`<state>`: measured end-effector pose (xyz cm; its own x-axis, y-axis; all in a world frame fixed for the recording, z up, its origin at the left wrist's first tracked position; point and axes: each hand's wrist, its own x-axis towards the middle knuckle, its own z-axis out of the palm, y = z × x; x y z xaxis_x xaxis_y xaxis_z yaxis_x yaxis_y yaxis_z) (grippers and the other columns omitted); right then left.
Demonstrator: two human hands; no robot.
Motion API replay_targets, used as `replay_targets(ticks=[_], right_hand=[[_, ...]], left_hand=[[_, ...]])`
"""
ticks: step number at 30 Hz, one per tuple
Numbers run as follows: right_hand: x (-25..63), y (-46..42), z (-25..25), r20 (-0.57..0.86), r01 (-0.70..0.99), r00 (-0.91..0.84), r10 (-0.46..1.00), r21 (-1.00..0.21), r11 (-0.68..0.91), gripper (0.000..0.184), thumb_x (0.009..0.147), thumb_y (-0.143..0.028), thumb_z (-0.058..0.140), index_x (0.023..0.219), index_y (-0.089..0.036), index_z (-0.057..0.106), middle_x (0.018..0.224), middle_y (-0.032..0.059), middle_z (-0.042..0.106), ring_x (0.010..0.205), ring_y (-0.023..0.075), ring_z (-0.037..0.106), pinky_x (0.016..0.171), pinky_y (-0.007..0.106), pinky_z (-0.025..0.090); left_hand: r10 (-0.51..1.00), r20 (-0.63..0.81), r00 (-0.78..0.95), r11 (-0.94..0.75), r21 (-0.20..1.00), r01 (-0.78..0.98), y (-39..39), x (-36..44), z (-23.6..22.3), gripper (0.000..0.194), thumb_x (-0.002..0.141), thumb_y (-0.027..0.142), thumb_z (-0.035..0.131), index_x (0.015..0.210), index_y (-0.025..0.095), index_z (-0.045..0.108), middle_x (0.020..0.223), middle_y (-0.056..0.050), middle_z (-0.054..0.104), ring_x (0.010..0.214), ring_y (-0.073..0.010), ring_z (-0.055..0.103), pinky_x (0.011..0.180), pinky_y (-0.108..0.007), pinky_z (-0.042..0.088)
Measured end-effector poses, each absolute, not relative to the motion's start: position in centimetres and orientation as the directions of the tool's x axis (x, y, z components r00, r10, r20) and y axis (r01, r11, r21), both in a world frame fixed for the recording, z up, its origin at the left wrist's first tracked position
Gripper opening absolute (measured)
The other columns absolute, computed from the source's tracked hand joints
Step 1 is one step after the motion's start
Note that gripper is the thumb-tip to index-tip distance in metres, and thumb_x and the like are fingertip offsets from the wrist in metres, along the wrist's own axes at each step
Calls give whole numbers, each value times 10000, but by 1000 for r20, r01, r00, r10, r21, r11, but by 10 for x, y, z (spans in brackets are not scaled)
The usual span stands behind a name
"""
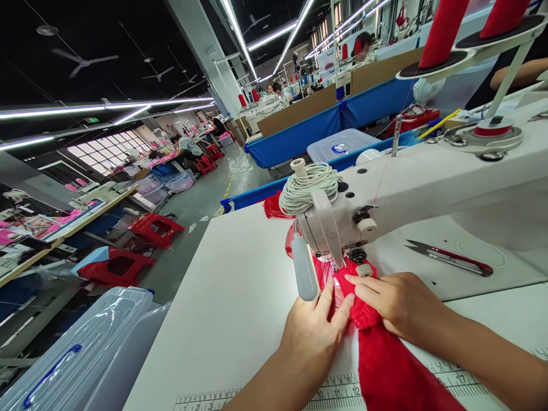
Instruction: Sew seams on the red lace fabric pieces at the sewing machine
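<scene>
Red fabric (385,359) with a lacy, gathered part (363,311) runs under the needle area of a white sewing machine (411,171) and hangs down toward me. My left hand (314,319) pinches its left side just in front of the presser foot, thumb and forefinger close to the needle. On the other side, my right hand (396,299) grips the lacy edge, fingertips almost meeting the left thumb. Some fingers of both hands are hidden beneath or behind the cloth. More red fabric (276,205) lies behind the machine head.
Red-handled thread snips (454,258) lie on the machine bed at right. A grey lamp (305,268) hangs left of the needle. Red thread cones (443,34) stand above. Lidded plastic boxes (103,331) and red stools (156,228) are at left. A ruler strip (334,394) edges the table.
</scene>
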<state>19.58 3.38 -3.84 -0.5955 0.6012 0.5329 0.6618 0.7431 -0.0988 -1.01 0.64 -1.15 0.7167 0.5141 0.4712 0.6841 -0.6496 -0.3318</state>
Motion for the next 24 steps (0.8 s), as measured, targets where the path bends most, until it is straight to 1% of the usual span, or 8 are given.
replay_targets(ticks=[4,8,11,16,20,24], right_hand=[[196,34,-37,553,661,-583,595,-102,743,370,541,30,429,798,-212,540,741,-17,669,484,135,512,465,298,219],[196,35,-35,524,663,-599,605,-99,742,323,541,41,438,729,-211,513,697,-29,657,463,129,499,458,288,224],[195,37,-39,508,689,-590,627,-88,720,327,546,35,446,741,-216,526,773,-10,698,504,137,527,468,290,242],[193,39,-47,477,725,-570,669,-91,683,324,564,18,455,762,-224,540,719,-19,688,515,147,536,478,295,246],[194,40,-45,459,731,-569,682,-97,676,337,551,15,455,772,-226,536,816,-19,720,534,144,559,477,293,245],[197,39,-35,422,722,-590,688,-105,684,398,537,5,451,839,-226,570,742,-19,691,543,156,559,482,283,255]], left_hand=[[516,478,710,-647,-326,690,7,-10,-11,295,879,58,502,1095,169,670,1094,-160,694,725,-199,641,547,-290,511],[541,457,706,-637,-326,699,7,-11,-12,315,874,60,513,1131,174,656,1099,-159,687,769,-199,637,563,-285,510],[555,440,706,-623,-343,703,8,-14,-13,328,876,69,519,1158,176,645,1143,-173,668,795,-204,638,597,-299,523],[549,447,706,-614,-357,704,10,-14,-14,331,891,73,498,1170,176,641,1127,-172,676,809,-211,643,612,-305,526],[590,425,686,-590,-352,726,11,-13,-15,324,882,64,503,1148,181,647,1139,-154,673,841,-217,639,624,-303,519],[608,417,675,-582,-344,737,11,-12,-13,348,873,53,498,1170,173,634,1129,-150,671,816,-212,627,591,-286,491]])
